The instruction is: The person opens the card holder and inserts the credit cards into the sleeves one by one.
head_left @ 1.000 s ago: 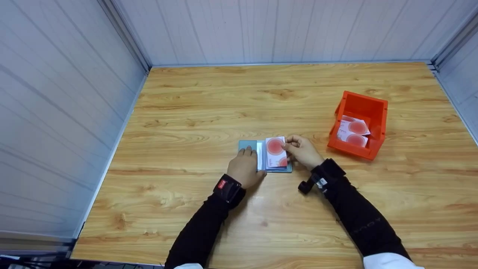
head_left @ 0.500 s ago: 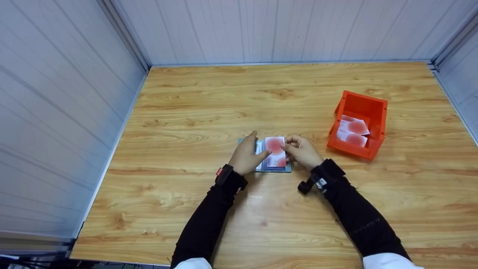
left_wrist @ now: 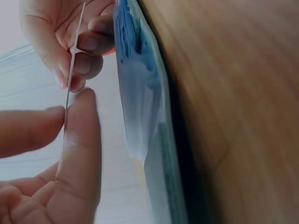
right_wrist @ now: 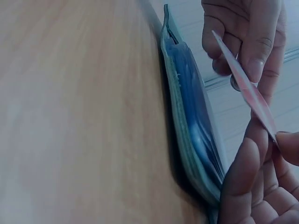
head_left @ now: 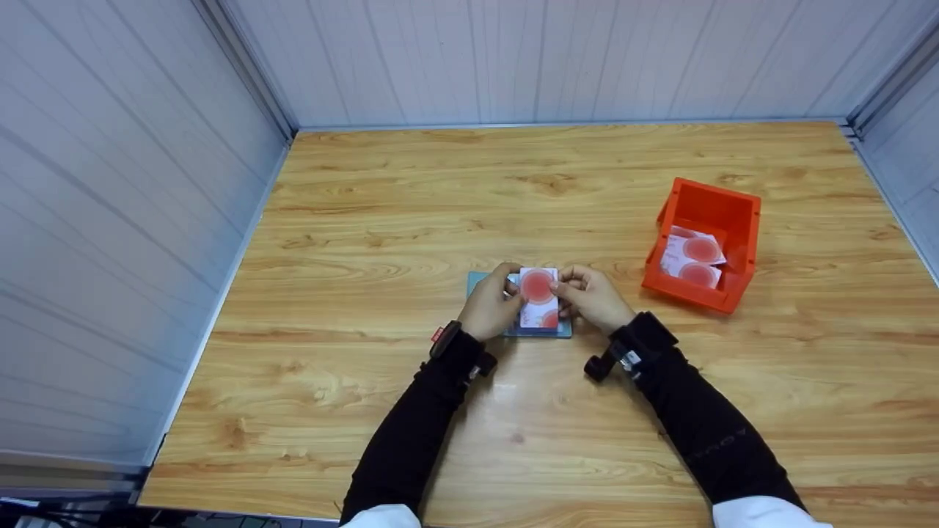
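Observation:
A white card with red circles [head_left: 538, 299] is held up between both hands, above an open teal card holder [head_left: 565, 331] on the table. My left hand [head_left: 487, 306] pinches the card's left edge between thumb and forefinger; the left wrist view shows the card [left_wrist: 71, 74] edge-on. Its right edge is pinched by my right hand [head_left: 596, 301], the other fingers curled behind. In both wrist views the holder's clear sleeves [left_wrist: 135, 93] fan out beside the card. The left hand covers part of the holder's left cover.
An orange bin [head_left: 741, 253] stands to the right, with several similar cards [head_left: 697, 273] inside. White panels [head_left: 513, 66] border the wooden table [head_left: 411, 205] at the back and sides.
My left hand has lifted off the holder's left cover, moved right and taken the card's left edge. The right hand has stayed almost still, holding the card.

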### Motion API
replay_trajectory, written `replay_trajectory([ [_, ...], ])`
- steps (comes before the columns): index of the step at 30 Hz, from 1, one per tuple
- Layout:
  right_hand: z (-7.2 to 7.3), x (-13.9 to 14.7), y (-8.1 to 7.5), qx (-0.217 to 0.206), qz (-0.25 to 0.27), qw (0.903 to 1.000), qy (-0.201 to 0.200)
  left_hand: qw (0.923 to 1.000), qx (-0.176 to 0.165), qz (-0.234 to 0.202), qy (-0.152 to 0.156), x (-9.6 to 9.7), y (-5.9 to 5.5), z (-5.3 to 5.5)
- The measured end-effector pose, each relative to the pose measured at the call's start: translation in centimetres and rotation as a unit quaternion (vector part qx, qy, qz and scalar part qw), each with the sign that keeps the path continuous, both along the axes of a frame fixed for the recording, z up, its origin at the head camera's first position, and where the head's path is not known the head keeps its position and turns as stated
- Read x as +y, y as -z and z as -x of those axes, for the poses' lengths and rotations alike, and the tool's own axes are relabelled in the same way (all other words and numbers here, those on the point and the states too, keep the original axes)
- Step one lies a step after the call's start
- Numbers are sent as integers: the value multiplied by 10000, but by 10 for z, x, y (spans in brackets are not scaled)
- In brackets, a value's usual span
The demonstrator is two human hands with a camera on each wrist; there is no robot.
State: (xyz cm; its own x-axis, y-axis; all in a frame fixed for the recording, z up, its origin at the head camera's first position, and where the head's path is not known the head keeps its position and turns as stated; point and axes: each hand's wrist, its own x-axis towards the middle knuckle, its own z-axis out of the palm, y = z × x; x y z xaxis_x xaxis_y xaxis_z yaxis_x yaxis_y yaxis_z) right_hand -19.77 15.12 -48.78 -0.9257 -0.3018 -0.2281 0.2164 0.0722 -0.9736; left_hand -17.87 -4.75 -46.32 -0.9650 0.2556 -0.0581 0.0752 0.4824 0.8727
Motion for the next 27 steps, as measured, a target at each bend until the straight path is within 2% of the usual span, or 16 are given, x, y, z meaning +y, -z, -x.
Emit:
replay_trajectory([
  [4,-1,-1,-1,181,-51,9998,-16,9999,18,-147,-29,-1,-1,-2],
  [10,-1,2,-5,527,-797,9954,-51,9993,187,-235,-203,-11,-9,-4],
  [12,-1,3,-7,673,-1096,9916,-133,9991,217,-220,-276,-16,-10,-5],
  [15,-2,6,-11,1152,-1659,9788,-350,9989,219,-225,-359,-24,-12,-5],
  [17,-3,7,-14,1492,-2033,9662,-534,9988,225,-221,-381,-29,-13,-5],
  [20,-4,7,-19,1980,-2693,9383,-892,9986,298,-170,-391,-35,-13,-4],
  [22,-5,7,-23,2237,-3182,9133,-1209,9986,331,-107,-394,-38,-14,-3],
  [24,-5,8,-26,2487,-3742,8805,-1508,9986,349,-36,-386,-40,-14,-2],
  [27,-6,9,-30,2568,-4409,8388,-1898,9989,249,107,-379,-42,-14,-1],
])
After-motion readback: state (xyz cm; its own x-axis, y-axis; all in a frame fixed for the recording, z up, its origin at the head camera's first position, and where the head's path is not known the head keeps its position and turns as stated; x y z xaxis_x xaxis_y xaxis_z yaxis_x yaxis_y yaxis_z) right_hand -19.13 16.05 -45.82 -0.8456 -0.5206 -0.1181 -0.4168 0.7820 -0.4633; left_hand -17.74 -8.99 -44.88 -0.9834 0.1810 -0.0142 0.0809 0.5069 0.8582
